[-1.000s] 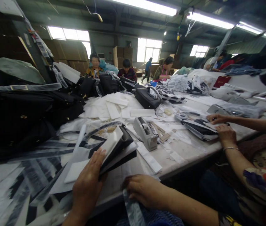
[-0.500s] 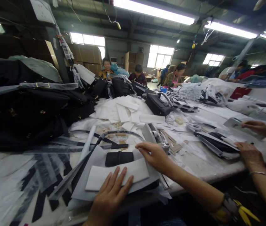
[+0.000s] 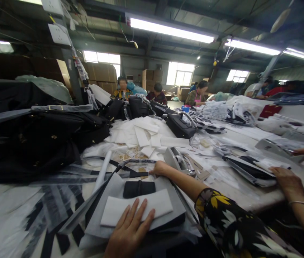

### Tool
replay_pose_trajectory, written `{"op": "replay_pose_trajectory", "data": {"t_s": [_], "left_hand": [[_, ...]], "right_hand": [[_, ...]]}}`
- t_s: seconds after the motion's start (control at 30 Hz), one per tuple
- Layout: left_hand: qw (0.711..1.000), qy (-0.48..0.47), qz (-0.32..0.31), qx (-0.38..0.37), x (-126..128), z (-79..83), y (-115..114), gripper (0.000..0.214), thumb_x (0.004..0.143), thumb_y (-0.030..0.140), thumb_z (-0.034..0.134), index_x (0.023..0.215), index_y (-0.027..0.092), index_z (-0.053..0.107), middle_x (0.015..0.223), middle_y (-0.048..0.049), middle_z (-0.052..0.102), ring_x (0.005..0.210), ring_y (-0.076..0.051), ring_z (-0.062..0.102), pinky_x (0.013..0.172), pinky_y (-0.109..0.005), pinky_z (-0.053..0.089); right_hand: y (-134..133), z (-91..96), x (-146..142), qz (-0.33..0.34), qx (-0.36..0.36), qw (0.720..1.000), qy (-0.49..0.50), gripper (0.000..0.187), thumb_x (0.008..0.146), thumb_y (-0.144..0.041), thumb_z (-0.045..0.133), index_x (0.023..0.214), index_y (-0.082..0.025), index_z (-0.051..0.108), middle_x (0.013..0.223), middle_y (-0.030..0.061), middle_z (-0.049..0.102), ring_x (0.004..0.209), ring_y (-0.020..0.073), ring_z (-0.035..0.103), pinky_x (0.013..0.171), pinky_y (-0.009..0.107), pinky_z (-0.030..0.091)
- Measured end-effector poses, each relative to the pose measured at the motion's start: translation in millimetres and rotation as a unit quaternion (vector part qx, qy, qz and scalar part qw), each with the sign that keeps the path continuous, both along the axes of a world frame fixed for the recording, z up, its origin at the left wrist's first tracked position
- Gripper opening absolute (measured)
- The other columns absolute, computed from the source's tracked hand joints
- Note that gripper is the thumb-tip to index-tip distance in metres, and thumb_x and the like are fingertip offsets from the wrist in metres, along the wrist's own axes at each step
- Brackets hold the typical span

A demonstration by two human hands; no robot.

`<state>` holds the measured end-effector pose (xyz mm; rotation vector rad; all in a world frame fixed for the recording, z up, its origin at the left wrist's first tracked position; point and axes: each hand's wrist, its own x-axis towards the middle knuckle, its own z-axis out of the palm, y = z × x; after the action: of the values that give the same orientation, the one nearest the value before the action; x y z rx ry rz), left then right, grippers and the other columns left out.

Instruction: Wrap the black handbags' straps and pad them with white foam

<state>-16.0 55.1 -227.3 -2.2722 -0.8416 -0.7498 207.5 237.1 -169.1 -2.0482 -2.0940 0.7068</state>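
My left hand (image 3: 132, 225) lies flat with fingers spread on a white foam sheet (image 3: 152, 206). The sheet rests on pale wrapping paper (image 3: 177, 207) over a dark handbag (image 3: 172, 220). A small black rolled piece (image 3: 139, 188) sits on the paper just beyond the foam. The bag's plastic-wrapped handle (image 3: 130, 162) arches behind it. My right hand (image 3: 159, 169) reaches past the bag's far side, fingers bent down and mostly hidden, beside the handle and the end of a black strap (image 3: 138, 174). What those fingers hold I cannot make out.
A grey tape dispenser (image 3: 175, 159) stands right of my right hand. Black bags (image 3: 41, 136) are heaped at left, white foam sheets (image 3: 141, 132) ahead. Wrapped straps (image 3: 55, 208) lie left. A co-worker's hand (image 3: 286, 179) works at another bag (image 3: 251, 168) on the right.
My right hand has moved forward and slightly left, from above the bag's right side to beyond its far edge. My left hand stays flat on the foam. The view has tilted up slightly.
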Motion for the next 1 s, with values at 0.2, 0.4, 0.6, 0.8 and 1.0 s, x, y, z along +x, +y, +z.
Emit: {"op": "replay_pose_trajectory", "data": {"t_s": [0.2,0.4,0.6,0.8,1.0], "left_hand": [[0.999,-0.047,0.002,0.003,6,-13.0,2,0.054,0.100,0.010,0.030,0.144,0.036,0.048,0.148,0.0016,0.051,0.134,-0.023,0.050,0.107,-0.037,0.044],[0.998,-0.058,-0.004,-0.001,6,-14.1,4,0.053,0.101,0.012,0.028,0.144,0.035,0.049,0.149,0.0017,0.051,0.135,-0.022,0.049,0.112,-0.037,0.039],[0.999,-0.014,0.019,-0.043,4,-1.9,-3,0.052,0.101,0.011,0.032,0.146,0.035,0.046,0.151,0.0007,0.048,0.137,-0.023,0.047,0.111,-0.037,0.042],[0.998,0.010,0.026,-0.060,4,5.7,-5,0.053,0.100,0.009,0.035,0.146,0.033,0.045,0.153,-0.0011,0.046,0.138,-0.024,0.046,0.110,-0.038,0.044],[0.998,0.005,0.021,-0.060,5,4.4,-4,0.050,0.101,0.009,0.035,0.142,0.032,0.050,0.152,-0.0021,0.047,0.138,-0.025,0.046,0.109,-0.040,0.044]], "right_hand": [[-6,1.5,12,-0.069,-0.076,0.975,0.199,0.022,0.080,-0.029,0.075,0.071,-0.014,0.061,0.061,0.0011,0.065,0.055,0.0110,0.061,0.056,0.020,0.050],[-21,13.6,26,-0.061,-0.071,0.903,0.419,0.046,0.076,-0.028,0.081,0.112,-0.016,0.055,0.088,0.0029,0.070,0.073,0.0109,0.068,0.064,0.019,0.053],[-42,30.2,32,-0.002,-0.040,0.857,0.515,0.079,0.071,-0.031,0.085,0.139,-0.021,0.046,0.113,0.0089,0.069,0.097,0.0162,0.068,0.087,0.029,0.055],[-64,44.1,55,0.211,0.011,0.919,0.333,0.075,0.066,-0.024,0.084,0.135,-0.018,0.056,0.112,0.0074,0.069,0.096,0.0169,0.063,0.088,0.031,0.053],[-66,57.5,64,0.285,0.029,0.938,0.194,0.020,0.081,-0.019,0.068,0.100,-0.017,0.076,0.094,0.0046,0.076,0.084,0.0172,0.069,0.080,0.027,0.053]]}}
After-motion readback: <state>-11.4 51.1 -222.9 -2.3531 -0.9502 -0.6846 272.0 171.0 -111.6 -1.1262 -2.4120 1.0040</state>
